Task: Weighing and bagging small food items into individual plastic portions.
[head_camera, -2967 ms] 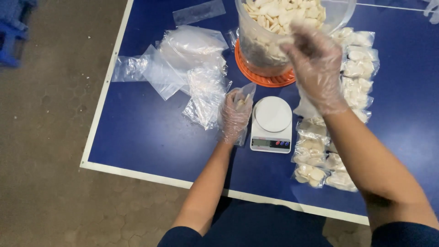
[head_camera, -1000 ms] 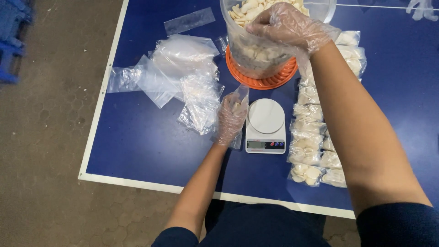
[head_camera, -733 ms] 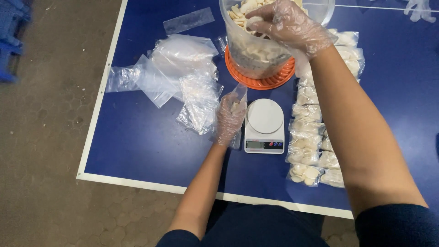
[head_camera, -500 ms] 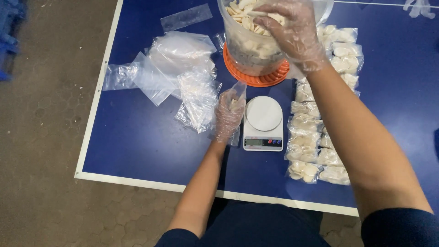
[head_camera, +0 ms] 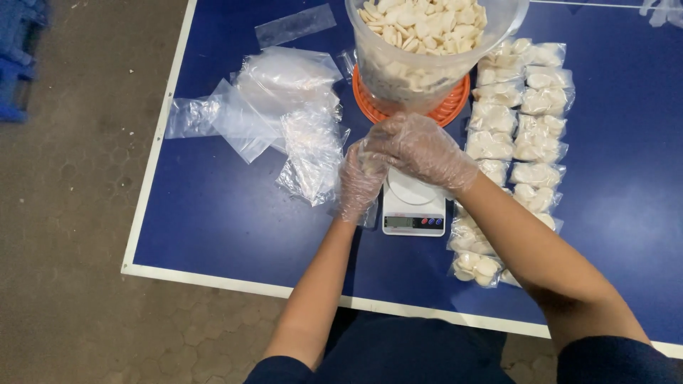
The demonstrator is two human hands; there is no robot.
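Both my hands wear thin clear gloves. My left hand grips a small clear plastic bag with a few pale pieces in it, just left of a white kitchen scale. My right hand is closed over the bag's mouth, touching the left hand, above the scale's platform. What its fingers hold is hidden. Behind stands a big clear tub full of pale flat pieces, on an orange lid.
Two rows of filled small bags lie to the right of the scale. A heap of empty clear bags lies at the left. The blue table has a white front edge; grey paved floor is at the left.
My right hand has left the tub and come down to the bag held in my left hand. The left hand has stayed beside the scale.
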